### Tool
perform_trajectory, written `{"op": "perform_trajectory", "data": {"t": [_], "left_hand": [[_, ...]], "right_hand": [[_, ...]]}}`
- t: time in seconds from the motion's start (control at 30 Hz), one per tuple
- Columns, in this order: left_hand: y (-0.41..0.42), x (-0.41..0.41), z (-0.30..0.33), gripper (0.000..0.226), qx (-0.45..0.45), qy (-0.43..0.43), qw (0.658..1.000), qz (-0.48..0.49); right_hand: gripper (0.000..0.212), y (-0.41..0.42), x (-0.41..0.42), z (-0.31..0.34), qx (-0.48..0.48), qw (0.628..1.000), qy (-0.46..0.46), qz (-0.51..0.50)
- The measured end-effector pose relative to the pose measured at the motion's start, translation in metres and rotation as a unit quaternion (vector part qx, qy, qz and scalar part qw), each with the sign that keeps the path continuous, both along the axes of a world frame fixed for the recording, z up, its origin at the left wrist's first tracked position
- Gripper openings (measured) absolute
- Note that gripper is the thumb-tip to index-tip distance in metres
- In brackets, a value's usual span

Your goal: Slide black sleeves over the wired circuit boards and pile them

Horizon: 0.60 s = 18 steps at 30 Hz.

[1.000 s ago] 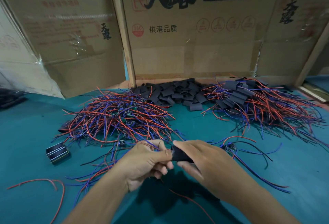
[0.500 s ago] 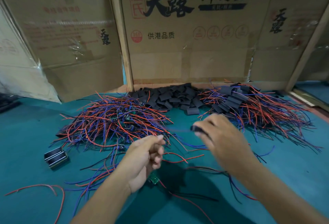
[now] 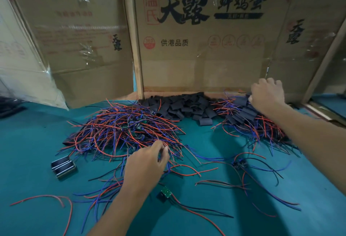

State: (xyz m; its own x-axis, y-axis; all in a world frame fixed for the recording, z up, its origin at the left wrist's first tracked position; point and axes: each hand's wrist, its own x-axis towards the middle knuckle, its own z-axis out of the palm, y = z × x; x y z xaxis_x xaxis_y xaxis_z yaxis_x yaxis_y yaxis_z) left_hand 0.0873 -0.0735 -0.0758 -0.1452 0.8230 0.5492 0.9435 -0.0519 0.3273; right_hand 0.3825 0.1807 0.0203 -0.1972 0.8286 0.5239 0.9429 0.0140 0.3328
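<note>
head view: the right hand (image 3: 266, 96) was seen curled over the sleeved pile (image 3: 249, 117); any grip could not be told. the left hand (image 3: 148, 162) was pinched at wires of the unsleeved heap (image 3: 123, 129). one board's wires should be drawn free singly, untangled.

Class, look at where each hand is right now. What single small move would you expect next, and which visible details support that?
Probably the left hand lifts one wired board out of the unsleeved wire pile, since its fingertips are already at the pile's near edge. The right hand is far off at the sleeved pile, so a fresh board seems due. Whether either hand grips anything is unclear.
</note>
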Motion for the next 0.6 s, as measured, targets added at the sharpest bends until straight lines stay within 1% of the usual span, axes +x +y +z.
{"op": "perform_trajectory", "data": {"t": [0.03, 0.07, 0.1, 0.13, 0.17, 0.2, 0.23, 0.27, 0.3, 0.37, 0.43, 0.47, 0.5, 0.53, 0.57, 0.6], "left_hand": [[0.001, -0.003, 0.0, 0.024, 0.0, 0.007, 1.0, 0.016], [0.001, -0.005, 0.002, 0.025, 0.0, 0.013, 1.0, 0.027], [0.002, -0.006, 0.002, 0.025, 0.001, 0.022, 0.999, 0.032], [0.003, -0.007, 0.002, 0.025, 0.003, 0.032, 0.999, 0.036], [0.004, -0.007, 0.001, 0.026, 0.004, 0.038, 0.998, 0.04], [0.004, -0.009, 0.001, 0.027, 0.002, 0.039, 0.998, 0.044], [0.005, -0.01, 0.0, 0.028, -0.002, 0.039, 0.998, 0.049], [0.005, -0.012, -0.001, 0.028, -0.006, 0.037, 0.998, 0.053], [0.004, -0.014, -0.002, 0.028, -0.01, 0.035, 0.998, 0.058], [0.004, -0.017, -0.002, 0.028, -0.014, 0.032, 0.997, 0.066], [0.005, -0.018, -0.002, 0.028, -0.01, 0.037, 0.997, 0.063], [0.004, -0.017, -0.002, 0.027, -0.006, 0.036, 0.998, 0.053], [0.004, -0.015, -0.002, 0.026, -0.005, 0.029, 0.999, 0.035], [0.005, -0.013, -0.001, 0.022, 0.001, 0.021, 1.0, 0.013], [0.004, -0.011, -0.001, 0.016, 0.007, 0.01, 1.0, -0.008], [0.003, -0.007, -0.001, 0.014, 0.015, -0.002, 1.0, -0.027]], "right_hand": [[0.029, -0.002, -0.01, -0.003, 0.015, 1.0, 0.005, 0.012], [0.026, -0.004, -0.024, -0.006, 0.016, 0.998, 0.013, 0.053], [0.023, -0.007, -0.04, -0.012, -0.015, 0.993, 0.024, 0.114], [0.023, -0.01, -0.057, -0.019, -0.078, 0.98, 0.029, 0.178], [0.026, -0.013, -0.073, -0.028, -0.152, 0.964, 0.018, 0.219], [0.03, -0.015, -0.088, -0.037, -0.216, 0.949, -0.009, 0.23], [0.033, -0.016, -0.1, -0.045, -0.258, 0.939, -0.043, 0.223], [0.034, -0.015, -0.108, -0.053, -0.278, 0.934, -0.078, 0.211], [0.032, -0.013, -0.115, -0.06, -0.282, 0.931, -0.109, 0.205], [0.022, -0.013, -0.123, -0.068, -0.272, 0.927, -0.166, 0.197], [0.016, -0.016, -0.126, -0.069, -0.237, 0.934, -0.184, 0.195], [0.016, -0.02, -0.127, -0.066, -0.221, 0.94, -0.174, 0.191], [0.016, -0.026, -0.128, -0.063, -0.207, 0.95, -0.142, 0.186], [0.016, -0.035, -0.129, -0.058, -0.193, 0.96, -0.083, 0.188], [0.018, -0.048, -0.13, -0.053, -0.183, 0.963, 0.009, 0.199], [0.02, -0.065, -0.131, -0.049, -0.178, 0.953, 0.114, 0.218]]}}
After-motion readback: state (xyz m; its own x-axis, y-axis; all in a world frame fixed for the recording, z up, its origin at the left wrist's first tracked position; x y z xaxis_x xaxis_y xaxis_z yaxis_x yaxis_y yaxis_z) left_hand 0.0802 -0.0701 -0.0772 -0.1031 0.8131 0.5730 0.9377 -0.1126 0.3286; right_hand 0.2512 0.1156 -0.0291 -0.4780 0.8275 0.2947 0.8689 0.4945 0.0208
